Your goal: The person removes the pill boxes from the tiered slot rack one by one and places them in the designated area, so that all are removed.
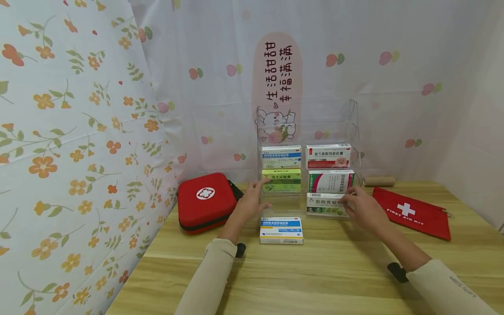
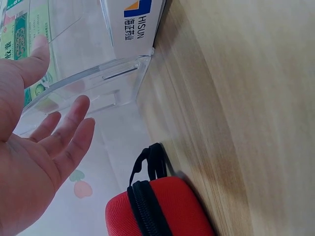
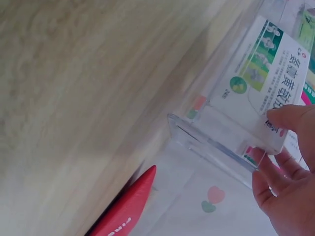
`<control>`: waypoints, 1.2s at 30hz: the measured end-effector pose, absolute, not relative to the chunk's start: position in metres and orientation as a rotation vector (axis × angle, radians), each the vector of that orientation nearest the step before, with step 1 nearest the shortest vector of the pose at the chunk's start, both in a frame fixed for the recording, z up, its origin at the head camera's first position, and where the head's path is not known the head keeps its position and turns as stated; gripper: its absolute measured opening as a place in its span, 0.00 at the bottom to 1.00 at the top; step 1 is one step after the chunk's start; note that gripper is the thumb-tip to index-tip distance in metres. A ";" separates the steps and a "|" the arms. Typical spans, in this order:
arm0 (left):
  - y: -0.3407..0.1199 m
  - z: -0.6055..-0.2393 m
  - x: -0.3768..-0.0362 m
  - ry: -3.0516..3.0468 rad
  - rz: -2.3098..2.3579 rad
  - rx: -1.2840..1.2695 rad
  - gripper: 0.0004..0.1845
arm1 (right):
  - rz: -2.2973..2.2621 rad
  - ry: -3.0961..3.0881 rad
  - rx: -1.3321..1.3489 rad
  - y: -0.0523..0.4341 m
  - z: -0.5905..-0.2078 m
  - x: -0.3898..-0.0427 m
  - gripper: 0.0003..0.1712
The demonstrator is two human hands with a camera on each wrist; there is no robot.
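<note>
A clear tiered display rack (image 1: 283, 204) holds several medicine boxes in two columns. My right hand (image 1: 364, 209) pinches the right end of a white-and-green medicine box (image 1: 324, 204) on the lowest right tier, the thumb (image 3: 288, 118) lying on its front. Beside the rack's left edge is my left hand (image 1: 250, 201), its fingers loosely spread and holding nothing. It is nearest to a green medicine box (image 1: 281, 180) on the middle left tier. A blue-and-white medicine box (image 1: 281, 230) stands at the rack's lower left front, in front of a tier gap.
Left of the rack lies a red hard case (image 1: 206, 201) with a black zip. To the right are a red first aid pouch (image 1: 413, 213) and a brown roll (image 1: 379, 181). Higher tiers carry a blue-and-white box (image 1: 281, 157) and a red-and-white box (image 1: 328, 156).
</note>
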State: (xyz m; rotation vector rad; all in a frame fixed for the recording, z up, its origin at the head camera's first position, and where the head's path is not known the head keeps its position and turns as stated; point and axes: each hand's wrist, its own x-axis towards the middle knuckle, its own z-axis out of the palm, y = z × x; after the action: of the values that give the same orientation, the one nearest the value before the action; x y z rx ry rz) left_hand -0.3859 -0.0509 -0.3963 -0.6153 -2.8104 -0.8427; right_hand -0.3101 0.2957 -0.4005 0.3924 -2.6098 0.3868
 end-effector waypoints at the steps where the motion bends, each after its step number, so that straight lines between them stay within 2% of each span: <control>1: -0.051 -0.396 -0.386 -2.809 -0.843 -0.615 0.48 | 0.409 -2.609 0.397 0.296 -0.401 -0.311 0.10; 17: -0.051 -0.399 -0.387 -2.813 -0.824 -0.645 0.48 | 0.532 -2.517 0.488 0.299 -0.401 -0.313 0.10; 28: -0.051 -0.399 -0.387 -2.826 -0.813 -0.646 0.48 | 0.650 -2.360 0.588 0.298 -0.398 -0.314 0.18; 36: -0.051 -0.399 -0.388 -2.822 -0.825 -0.636 0.48 | 0.659 -2.283 0.591 0.294 -0.390 -0.309 0.18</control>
State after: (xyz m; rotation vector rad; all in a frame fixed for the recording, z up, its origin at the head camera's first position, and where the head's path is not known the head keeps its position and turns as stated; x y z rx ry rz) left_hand -0.3877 -0.0514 -0.3989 -0.6355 -2.8221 -0.8247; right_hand -0.3093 0.2942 -0.3900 0.5906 -2.2829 0.6587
